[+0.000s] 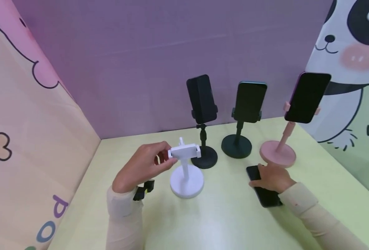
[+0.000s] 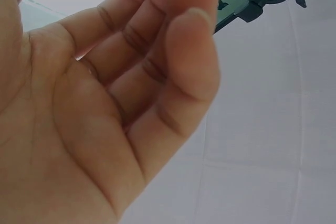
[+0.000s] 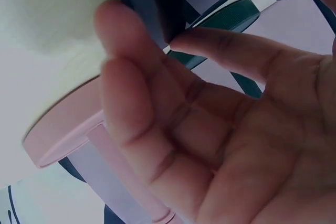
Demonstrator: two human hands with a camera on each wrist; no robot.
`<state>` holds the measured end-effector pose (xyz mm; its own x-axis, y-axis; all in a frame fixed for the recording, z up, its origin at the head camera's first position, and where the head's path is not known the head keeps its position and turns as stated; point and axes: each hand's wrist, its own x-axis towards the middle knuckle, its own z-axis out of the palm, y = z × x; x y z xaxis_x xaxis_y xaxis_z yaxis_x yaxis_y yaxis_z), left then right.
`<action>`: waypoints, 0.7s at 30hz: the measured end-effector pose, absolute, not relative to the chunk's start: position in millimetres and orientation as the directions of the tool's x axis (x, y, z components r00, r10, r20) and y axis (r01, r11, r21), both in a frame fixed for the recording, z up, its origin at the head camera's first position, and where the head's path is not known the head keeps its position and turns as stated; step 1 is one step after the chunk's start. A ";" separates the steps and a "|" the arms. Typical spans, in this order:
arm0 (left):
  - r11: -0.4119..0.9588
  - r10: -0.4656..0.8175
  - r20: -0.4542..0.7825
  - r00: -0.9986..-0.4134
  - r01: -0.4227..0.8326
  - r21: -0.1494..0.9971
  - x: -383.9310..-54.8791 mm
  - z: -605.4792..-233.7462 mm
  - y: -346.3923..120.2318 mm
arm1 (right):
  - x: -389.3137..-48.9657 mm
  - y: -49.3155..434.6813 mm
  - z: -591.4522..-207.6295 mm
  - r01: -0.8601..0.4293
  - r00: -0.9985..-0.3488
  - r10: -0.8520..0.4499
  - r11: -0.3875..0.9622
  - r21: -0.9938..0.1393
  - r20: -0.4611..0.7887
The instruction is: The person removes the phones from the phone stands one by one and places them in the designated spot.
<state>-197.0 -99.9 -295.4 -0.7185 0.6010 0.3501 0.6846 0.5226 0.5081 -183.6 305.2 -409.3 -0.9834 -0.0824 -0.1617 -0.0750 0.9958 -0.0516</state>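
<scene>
My left hand (image 1: 145, 163) pinches the left end of the clamp on a white phone stand (image 1: 187, 182), thumb in front and fingers behind. The stand rests upright on its round base, its clamp holding nothing. In the left wrist view, the curled fingers (image 2: 152, 66) fill the middle, and little of the clamp shows. A black smartphone (image 1: 267, 198) lies on the table to the right. My right hand (image 1: 273, 177) grips it across its far part, thumb at the left edge. The right wrist view shows the thumb tip against the dark phone (image 3: 167, 9).
Behind stand two black phone stands (image 1: 205, 158) (image 1: 237, 147) and a pink phone stand (image 1: 278, 154), each with a phone upright in its clamp. The pink base is close beyond my right hand. A purple backdrop (image 1: 140, 86) closes the pale table's (image 1: 215, 222) far edge; printed panels flank it.
</scene>
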 end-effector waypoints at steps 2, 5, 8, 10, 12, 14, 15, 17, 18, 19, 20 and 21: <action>0.519 0.604 0.349 -0.716 0.686 0.510 -196.8 -295.9 -100.1 | -184.9 304.0 -408.4 -0.099 -0.980 -0.102 0.995 -0.029 -0.169; 0.521 0.604 0.355 -0.713 0.691 0.502 -197.2 -296.0 -100.3 | -186.0 302.6 -407.1 -0.116 -0.976 -0.117 0.993 -0.017 -0.182; 0.520 0.607 0.359 -0.709 0.696 0.495 -198.2 -296.2 -100.2 | -185.4 302.7 -408.0 -0.130 -0.975 -0.130 0.991 -0.008 -0.180; 0.517 0.611 0.365 -0.703 0.703 0.489 -198.8 -295.9 -100.3 | -184.9 303.1 -409.6 -0.141 -0.976 -0.139 0.990 0.000 -0.166; 0.514 0.614 0.371 -0.697 0.709 0.483 -199.2 -295.1 -101.0 | -185.1 303.4 -410.7 -0.148 -0.978 -0.145 0.989 0.011 -0.151; 0.518 0.613 0.375 -0.695 0.713 0.473 -199.3 -293.7 -102.1 | -185.6 303.5 -411.2 -0.147 -0.980 -0.143 0.989 0.013 -0.140; 0.523 0.611 0.378 -0.696 0.713 0.468 -199.1 -292.9 -102.9 | -185.9 303.5 -411.2 -0.143 -0.980 -0.140 0.990 0.013 -0.140; 0.533 0.605 0.379 -0.701 0.709 0.461 -199.0 -292.2 -105.0 | -185.9 303.0 -410.4 -0.136 -0.981 -0.133 0.991 0.013 -0.144; 0.538 0.603 0.379 -0.702 0.708 0.457 -199.0 -292.0 -106.2 | -185.6 302.7 -409.8 -0.131 -0.980 -0.128 0.991 0.013 -0.149; 0.545 0.598 0.378 -0.707 0.705 0.455 -199.1 -292.1 -107.6 | -185.1 302.4 -409.4 -0.128 -0.981 -0.125 0.992 0.013 -0.151; 0.549 0.595 0.378 -0.709 0.702 0.454 -199.1 -292.6 -109.0 | -184.6 302.2 -408.9 -0.125 -0.981 -0.122 0.992 0.013 -0.153; 0.553 0.592 0.378 -0.712 0.699 0.453 -199.3 -293.3 -110.5 | -183.9 302.0 -408.8 -0.124 -0.980 -0.121 0.992 0.010 -0.158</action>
<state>-199.3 -110.5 -293.3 -0.7122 0.5915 0.3780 0.6995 0.5526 0.4532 -183.9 302.0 -408.8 -0.9800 -0.1208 -0.1582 -0.1238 0.9923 0.0095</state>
